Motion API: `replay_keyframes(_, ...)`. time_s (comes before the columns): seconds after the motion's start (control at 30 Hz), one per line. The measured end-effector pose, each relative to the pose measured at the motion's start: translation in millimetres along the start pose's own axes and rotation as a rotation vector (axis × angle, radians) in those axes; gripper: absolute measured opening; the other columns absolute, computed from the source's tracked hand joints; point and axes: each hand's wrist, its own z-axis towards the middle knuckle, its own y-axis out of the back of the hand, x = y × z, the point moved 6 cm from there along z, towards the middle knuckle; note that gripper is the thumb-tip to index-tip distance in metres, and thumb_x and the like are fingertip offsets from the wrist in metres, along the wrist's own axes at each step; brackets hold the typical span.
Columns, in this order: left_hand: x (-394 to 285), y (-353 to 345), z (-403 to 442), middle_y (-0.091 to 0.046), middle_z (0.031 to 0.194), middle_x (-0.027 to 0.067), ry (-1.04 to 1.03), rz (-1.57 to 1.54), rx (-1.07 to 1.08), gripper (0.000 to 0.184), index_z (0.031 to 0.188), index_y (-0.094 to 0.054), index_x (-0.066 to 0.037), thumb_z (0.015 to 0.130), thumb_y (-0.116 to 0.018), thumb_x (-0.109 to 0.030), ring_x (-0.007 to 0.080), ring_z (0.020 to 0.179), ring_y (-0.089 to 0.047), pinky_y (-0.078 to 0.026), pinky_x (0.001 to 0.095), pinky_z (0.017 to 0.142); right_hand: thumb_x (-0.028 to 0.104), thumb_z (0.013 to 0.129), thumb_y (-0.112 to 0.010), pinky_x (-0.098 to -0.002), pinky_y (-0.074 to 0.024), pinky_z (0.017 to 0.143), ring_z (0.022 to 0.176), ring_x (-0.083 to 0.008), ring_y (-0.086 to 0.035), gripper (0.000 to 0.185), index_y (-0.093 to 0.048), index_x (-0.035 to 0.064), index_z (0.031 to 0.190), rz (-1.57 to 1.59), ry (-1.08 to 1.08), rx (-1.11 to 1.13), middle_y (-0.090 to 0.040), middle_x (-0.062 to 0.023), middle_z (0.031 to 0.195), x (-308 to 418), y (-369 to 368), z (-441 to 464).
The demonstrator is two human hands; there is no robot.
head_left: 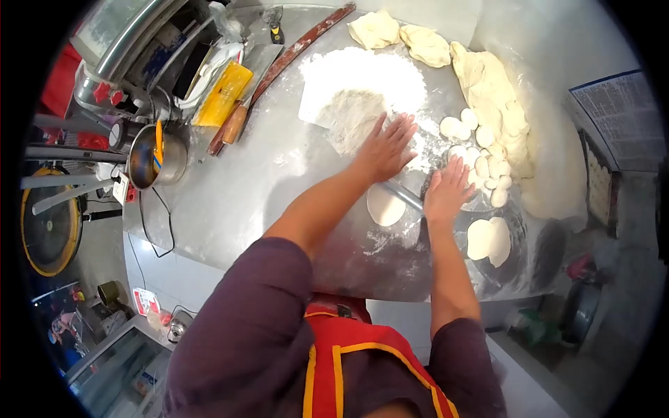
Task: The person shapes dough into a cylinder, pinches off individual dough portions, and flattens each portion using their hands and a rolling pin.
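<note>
My left hand (385, 148) lies flat with its fingers stretched out over one end of a metal rolling pin (404, 196). The other end of the pin is under my right hand (446, 194), whose fingers are also extended. A flat round of dough (385, 206) lies on the metal table beneath the pin, partly hidden by it. Just beyond my left hand is a heap of white flour (355, 90). Several small dough pieces (493, 167) sit right of my right hand. Flattened dough rounds (489, 240) lie nearer the table's front right.
Large dough lumps (491, 90) line the back right of the metal table (230, 202). At the left are a yellow scraper (224, 94), a knife with a wooden handle (235, 124), a long brown stick (296, 49) and a metal pot (157, 157). A dark cable hangs over the left edge.
</note>
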Motion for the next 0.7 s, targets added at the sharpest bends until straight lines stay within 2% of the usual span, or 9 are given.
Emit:
replay_keyframes(0.07, -4, 9, -29, -0.030, 0.153, 0.0140, 0.045, -0.018, 0.029, 0.067, 0.144, -0.035, -0.001, 0.097, -0.039, -0.049, 0.0282, 0.144, -0.021, -0.011, 0.0513, 0.117, 0.031, 0.097, -0.044, -0.0595, -0.0166, 0.112, 0.140, -0.0323, -0.030, 0.056, -0.032, 0.0086, 0.148, 0.052, 0.035, 0.045, -0.033, -0.0125, 0.152, 8, 5, -33)
replay_keyframes(0.2, -19, 34, -111, -0.029, 0.151, 0.0212, 0.110, -0.053, 0.173, 0.070, 0.141, -0.035, 0.006, 0.096, -0.044, -0.047, 0.0327, 0.143, -0.024, -0.014, 0.0507, 0.117, 0.032, 0.093, -0.050, -0.0581, -0.0181, 0.112, 0.137, -0.0341, -0.035, 0.061, -0.036, 0.0011, 0.144, 0.153, 0.100, 0.071, -0.039, -0.0169, 0.147, 30, 18, -120)
replay_keyframes(0.3, -30, 44, -171, -0.030, 0.150, 0.0244, 0.112, -0.101, 0.199, 0.071, 0.140, -0.035, 0.008, 0.094, -0.050, -0.043, 0.0350, 0.142, -0.025, -0.016, 0.0503, 0.116, 0.030, 0.090, -0.056, -0.0575, -0.0201, 0.112, 0.134, -0.0348, -0.038, 0.063, -0.038, -0.0016, 0.141, 0.203, 0.134, 0.101, -0.041, -0.0183, 0.145, 42, 36, -169)
replay_keyframes(0.4, -41, 62, -211, -0.034, 0.148, 0.0239, 0.104, -0.152, 0.205, 0.070, 0.140, -0.034, 0.008, 0.092, -0.055, -0.038, 0.0345, 0.141, -0.027, -0.020, 0.0486, 0.115, 0.026, 0.086, -0.061, -0.0578, -0.0224, 0.111, 0.133, -0.0350, -0.041, 0.065, -0.039, -0.0011, 0.141, 0.254, 0.158, 0.114, -0.042, -0.0181, 0.145, 47, 45, -207)
replay_keyframes(0.43, -43, 64, -216, -0.038, 0.144, 0.0234, 0.104, -0.146, 0.167, 0.066, 0.137, -0.038, 0.007, 0.091, -0.056, -0.036, 0.0350, 0.138, -0.031, -0.023, 0.0476, 0.114, 0.022, 0.084, -0.063, -0.0570, -0.0215, 0.111, 0.131, -0.0339, -0.042, 0.058, -0.044, 0.0016, 0.135, 0.278, 0.158, 0.056, -0.045, -0.0167, 0.141, 48, 45, -212)
replay_keyframes(0.5, -41, 64, -206, -0.048, 0.136, 0.0224, 0.094, -0.128, 0.083, 0.058, 0.131, -0.045, 0.006, 0.090, -0.058, -0.033, 0.0358, 0.133, -0.038, -0.030, 0.0457, 0.111, 0.020, 0.083, -0.064, -0.0558, -0.0211, 0.111, 0.129, -0.0331, -0.042, 0.052, -0.048, 0.0043, 0.130, 0.327, 0.140, 0.082, -0.048, -0.0152, 0.137, 45, 41, -198)
replay_keyframes(0.6, -31, 38, -150, -0.057, 0.120, 0.0183, 0.219, -0.335, 0.137, 0.045, 0.117, -0.054, 0.001, 0.087, -0.061, -0.031, 0.0355, 0.117, -0.050, -0.038, 0.0433, 0.104, 0.013, 0.079, -0.067, -0.0529, -0.0234, 0.109, 0.123, -0.0322, -0.045, 0.041, -0.052, 0.0077, 0.117, 0.426, 0.159, 0.150, -0.053, -0.0122, 0.127, 39, 42, -178)
replay_keyframes(0.7, -43, 20, -119, -0.055, 0.124, 0.0181, 0.156, -0.318, 0.326, 0.030, 0.106, -0.058, -0.006, 0.083, -0.065, -0.023, 0.0365, 0.114, -0.051, -0.044, 0.0443, 0.091, 0.011, 0.076, -0.068, -0.0495, -0.0285, 0.106, 0.118, -0.0316, -0.047, 0.039, -0.054, 0.0068, 0.112, 0.499, 0.278, 0.226, -0.054, -0.0112, 0.122, 26, 49, -176)
